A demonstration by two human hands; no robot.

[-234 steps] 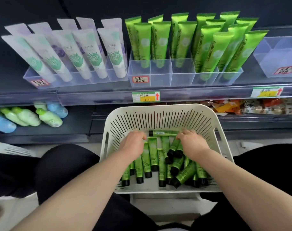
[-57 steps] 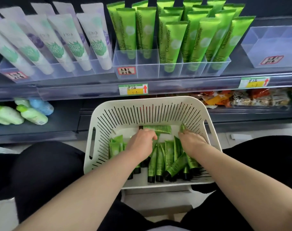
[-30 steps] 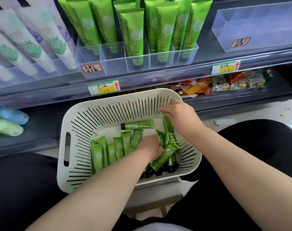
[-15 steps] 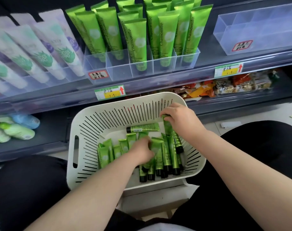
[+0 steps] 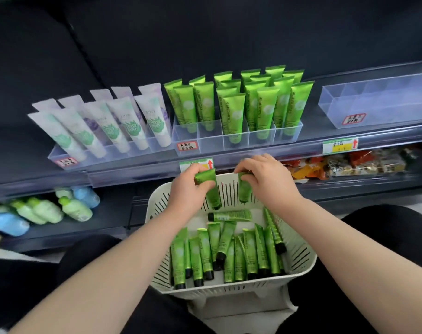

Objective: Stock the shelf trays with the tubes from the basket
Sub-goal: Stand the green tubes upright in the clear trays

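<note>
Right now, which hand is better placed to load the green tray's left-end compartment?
Left, probably: left hand holds a tube just below that compartment; right hand, holding another tube, sits further right.

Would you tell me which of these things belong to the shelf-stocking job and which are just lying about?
Job: left hand gripping one green tube; right hand gripping another tube; basket; its loose tubes; green-tube tray.
Lying about: white tubes; bottles; snack packets.

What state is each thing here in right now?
Left hand: grips left tube, cap down.
Right hand: grips right tube.
Basket: holds loose tubes, lying flat.
Green tray: stocked, tubes upright.
White tray: stocked, tubes leaning.
Right tray: no tubes inside.
</note>
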